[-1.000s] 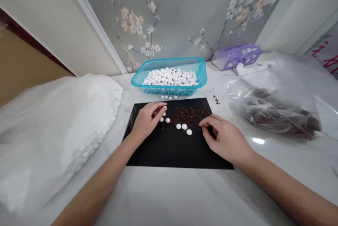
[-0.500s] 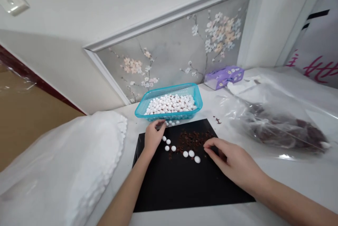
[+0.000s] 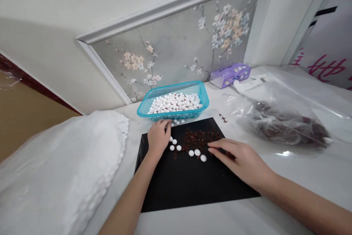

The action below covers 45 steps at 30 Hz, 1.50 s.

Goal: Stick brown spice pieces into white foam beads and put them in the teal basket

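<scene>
My left hand [image 3: 158, 136] reaches over the far left edge of a black board [image 3: 192, 183]. Its thumb and index finger are a little apart, beside a short row of small white balls [image 3: 178, 122] in front of the basket; the other fingers are hidden. Over the board's right part, my right hand [image 3: 238, 158] has thumb and index tips nearly together at the edge of a pile of small dark-brown pieces [image 3: 196, 139]. Whatever those tips hold is too small to make out. More white balls [image 3: 197, 152] lie on the board between the hands.
A blue plastic basket [image 3: 199, 113] full of white balls stands against the wall. On the left sits a big clear bag of white balls [image 3: 68, 169]. To the right are a plastic bag of brown pieces [image 3: 288, 127], a purple tissue pack [image 3: 231, 74] and loose brown bits [image 3: 224, 118].
My left hand has moved from the balls on the board toward the row before the basket. My right hand stays by the brown pile. The camera view has tilted and shifted.
</scene>
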Each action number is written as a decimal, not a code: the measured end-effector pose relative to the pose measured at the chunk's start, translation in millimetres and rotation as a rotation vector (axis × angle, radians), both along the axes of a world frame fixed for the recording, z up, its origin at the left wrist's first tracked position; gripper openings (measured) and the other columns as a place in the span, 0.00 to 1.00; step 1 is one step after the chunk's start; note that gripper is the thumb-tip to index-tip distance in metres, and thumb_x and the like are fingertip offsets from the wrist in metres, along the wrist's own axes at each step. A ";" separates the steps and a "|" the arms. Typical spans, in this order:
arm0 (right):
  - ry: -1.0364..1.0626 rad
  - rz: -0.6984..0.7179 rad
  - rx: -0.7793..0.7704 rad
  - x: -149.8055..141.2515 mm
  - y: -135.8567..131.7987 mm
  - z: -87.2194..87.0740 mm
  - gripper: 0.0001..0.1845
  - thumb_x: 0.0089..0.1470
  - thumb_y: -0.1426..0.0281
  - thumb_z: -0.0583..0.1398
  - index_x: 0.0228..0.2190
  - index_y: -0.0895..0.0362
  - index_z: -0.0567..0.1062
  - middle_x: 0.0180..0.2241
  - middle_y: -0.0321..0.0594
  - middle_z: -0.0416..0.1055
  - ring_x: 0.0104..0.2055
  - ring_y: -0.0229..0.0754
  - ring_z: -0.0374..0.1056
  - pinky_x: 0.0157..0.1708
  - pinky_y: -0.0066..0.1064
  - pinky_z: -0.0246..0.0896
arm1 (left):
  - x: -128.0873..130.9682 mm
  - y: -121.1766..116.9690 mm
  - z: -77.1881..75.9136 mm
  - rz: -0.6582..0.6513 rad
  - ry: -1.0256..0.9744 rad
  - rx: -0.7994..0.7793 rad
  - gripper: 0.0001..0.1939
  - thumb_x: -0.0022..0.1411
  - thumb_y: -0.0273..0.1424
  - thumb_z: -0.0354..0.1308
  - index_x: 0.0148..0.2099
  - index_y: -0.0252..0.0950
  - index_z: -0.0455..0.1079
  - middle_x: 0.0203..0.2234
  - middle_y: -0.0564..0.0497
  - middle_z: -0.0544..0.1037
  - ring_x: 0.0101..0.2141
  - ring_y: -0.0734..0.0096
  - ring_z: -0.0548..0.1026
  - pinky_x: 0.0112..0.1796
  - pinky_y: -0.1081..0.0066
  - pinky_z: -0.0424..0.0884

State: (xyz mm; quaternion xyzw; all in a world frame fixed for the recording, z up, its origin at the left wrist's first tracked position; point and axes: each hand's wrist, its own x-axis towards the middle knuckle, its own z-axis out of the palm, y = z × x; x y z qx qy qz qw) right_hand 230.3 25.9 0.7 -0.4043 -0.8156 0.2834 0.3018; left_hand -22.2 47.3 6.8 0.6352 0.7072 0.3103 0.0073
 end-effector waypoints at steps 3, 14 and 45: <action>0.040 0.032 0.023 1.1 -0.6 -0.4 0.13 0.58 0.68 0.52 0.38 0.53 0.76 0.37 0.38 0.75 0.38 0.41 0.72 0.39 0.33 0.68 | 1.6 -0.6 0.9 0.014 0.008 -0.003 0.10 0.58 0.32 0.51 0.35 0.40 0.74 0.35 0.47 0.78 0.41 0.56 0.71 0.41 0.62 0.67; 0.031 0.024 -0.034 -0.1 0.8 -2.0 0.12 0.56 0.70 0.52 0.36 0.53 0.74 0.34 0.38 0.74 0.28 0.36 0.69 0.25 0.27 0.64 | -7.2 3.2 -2.2 0.033 -0.226 0.089 0.11 0.59 0.33 0.50 0.40 0.36 0.72 0.36 0.47 0.78 0.35 0.66 0.75 0.35 0.68 0.70; 0.305 -0.203 -0.204 0.0 14.6 -2.9 0.09 0.51 0.64 0.58 0.29 0.57 0.73 0.28 0.37 0.71 0.21 0.33 0.60 0.21 0.26 0.57 | 118.5 -51.8 6.7 0.082 -1.101 0.112 0.07 0.57 0.35 0.56 0.37 0.37 0.66 0.29 0.52 0.72 0.29 0.75 0.73 0.32 0.74 0.71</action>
